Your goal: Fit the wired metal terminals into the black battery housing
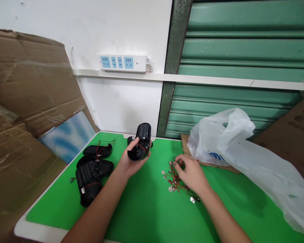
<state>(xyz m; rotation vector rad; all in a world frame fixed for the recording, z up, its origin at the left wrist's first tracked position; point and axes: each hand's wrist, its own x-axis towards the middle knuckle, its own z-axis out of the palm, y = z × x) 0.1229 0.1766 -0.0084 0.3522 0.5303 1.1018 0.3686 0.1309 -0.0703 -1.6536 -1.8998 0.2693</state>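
Note:
My left hand (133,158) grips a black plastic housing (142,143) with its hollow side facing up. Ribbed bays, a red wire and a small white connector show inside it. Fingers of my right hand (188,168) are pinched together at the upper edge of a pile of small metal contacts with red wires (176,182). A silver wired metal contact (170,163) shows at those fingertips, partly covered. At the left lie several more black housings (90,179), stacked loosely, some with red wires and connectors. Another black part is mostly hidden behind the held housing.
A green mat (142,209) covers the white-edged table. On the right, a translucent plastic bag (218,138) lies over cardboard. Tall cardboard (32,84) borders the left side. A power strip (123,63) is mounted on the back wall beside a green shutter (243,50).

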